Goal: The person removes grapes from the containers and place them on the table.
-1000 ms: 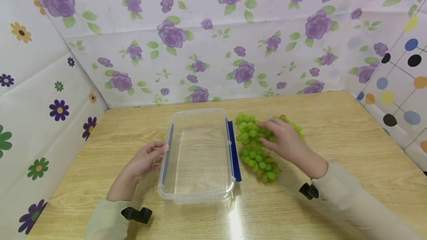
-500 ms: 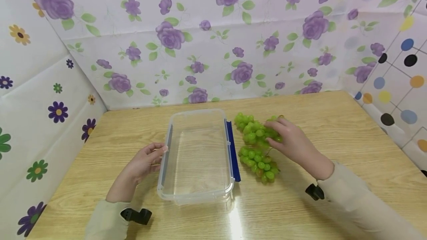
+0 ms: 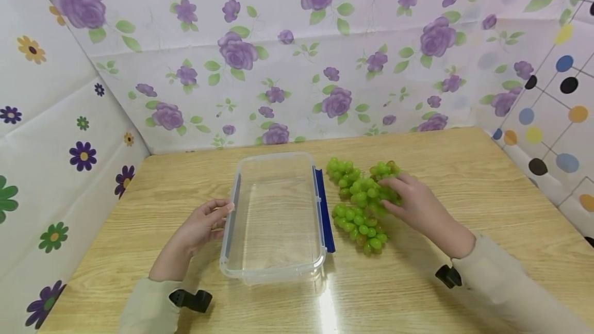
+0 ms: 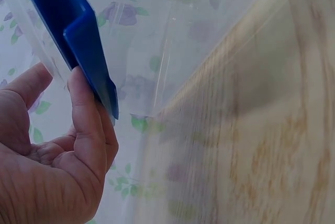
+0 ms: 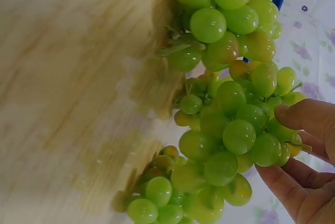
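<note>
A clear plastic container with no lid on it stands open side up on the table. My left hand grips its left rim, thumb on the edge and fingers against the blue side latch. To the right of the container lie several bunches of green grapes. My right hand holds the middle bunch of grapes between thumb and fingers; the right wrist view shows that bunch close up. Another grape bunch lies nearer me, and a third lies behind to the left.
One more grape bunch sits at the back, partly behind the right hand. A blue latch sticks out from the container's right side. The wooden table ends at a flowered cloth behind.
My right hand has moved right and slightly toward me, bringing the middle grape bunch along. The bunches behind it show more now. The left hand and container stay in place.
</note>
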The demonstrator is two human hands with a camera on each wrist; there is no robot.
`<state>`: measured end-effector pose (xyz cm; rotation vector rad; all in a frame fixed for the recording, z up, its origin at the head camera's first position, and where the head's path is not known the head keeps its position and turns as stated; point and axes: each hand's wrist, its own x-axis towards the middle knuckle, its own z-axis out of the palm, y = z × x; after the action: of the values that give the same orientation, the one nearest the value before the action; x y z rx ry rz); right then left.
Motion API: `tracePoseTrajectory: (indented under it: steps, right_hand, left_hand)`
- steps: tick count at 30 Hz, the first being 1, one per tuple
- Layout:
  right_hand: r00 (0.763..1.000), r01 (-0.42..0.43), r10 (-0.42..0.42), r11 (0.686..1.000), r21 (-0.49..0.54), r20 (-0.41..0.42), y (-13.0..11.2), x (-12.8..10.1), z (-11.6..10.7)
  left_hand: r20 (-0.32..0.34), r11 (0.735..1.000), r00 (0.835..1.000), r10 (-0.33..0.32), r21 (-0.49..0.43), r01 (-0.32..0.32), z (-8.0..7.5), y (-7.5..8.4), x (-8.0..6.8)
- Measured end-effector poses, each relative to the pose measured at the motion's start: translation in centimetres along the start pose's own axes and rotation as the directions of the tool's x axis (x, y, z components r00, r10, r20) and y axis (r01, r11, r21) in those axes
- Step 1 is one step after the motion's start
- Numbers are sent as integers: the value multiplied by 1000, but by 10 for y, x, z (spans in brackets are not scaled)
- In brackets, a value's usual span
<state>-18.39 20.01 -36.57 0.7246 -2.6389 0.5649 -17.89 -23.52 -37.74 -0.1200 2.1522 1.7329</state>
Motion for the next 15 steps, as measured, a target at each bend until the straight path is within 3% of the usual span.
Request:
tracePoseTrajectory:
  steps: [15]
  right_hand:
    - [997,-68,68,998,-18,21,8,-14,-3]
  left_hand:
    - [-21,1000,1000,5,0,-5,1,-1,-1]
